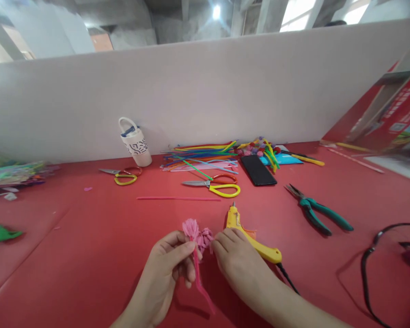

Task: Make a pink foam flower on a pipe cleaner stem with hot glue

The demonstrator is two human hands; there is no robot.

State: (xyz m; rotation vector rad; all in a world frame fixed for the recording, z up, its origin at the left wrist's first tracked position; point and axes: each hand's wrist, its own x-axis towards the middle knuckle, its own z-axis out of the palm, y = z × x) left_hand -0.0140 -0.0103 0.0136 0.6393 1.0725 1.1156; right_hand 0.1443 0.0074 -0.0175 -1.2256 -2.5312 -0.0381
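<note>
My left hand [171, 259] pinches a pink flower [190, 228] made of fuzzy strips, upright, with a bent hot-pink pipe-cleaner stem [197, 273] hanging below the thumb. Just behind it, a bunch of pink fuzzy pieces [205, 238] lies between the two hands. My right hand [234, 255] rests beside that bunch, its fingers curled down and close together. Their tips are mostly hidden, so whatever they grip does not show. Right behind its knuckles lies a yellow hot glue gun [261, 248], nozzle pointing away, its cord running toward the right forearm.
Scissors [222, 187] and a pink pipe cleaner [177, 198] lie farther back. Green-handled pliers [316, 209] and a black cable [364, 264] are on the right. A phone [258, 171], colourful pipe cleaners [198, 157], more scissors [123, 175] and a white cup [136, 148] line the white partition [198, 91].
</note>
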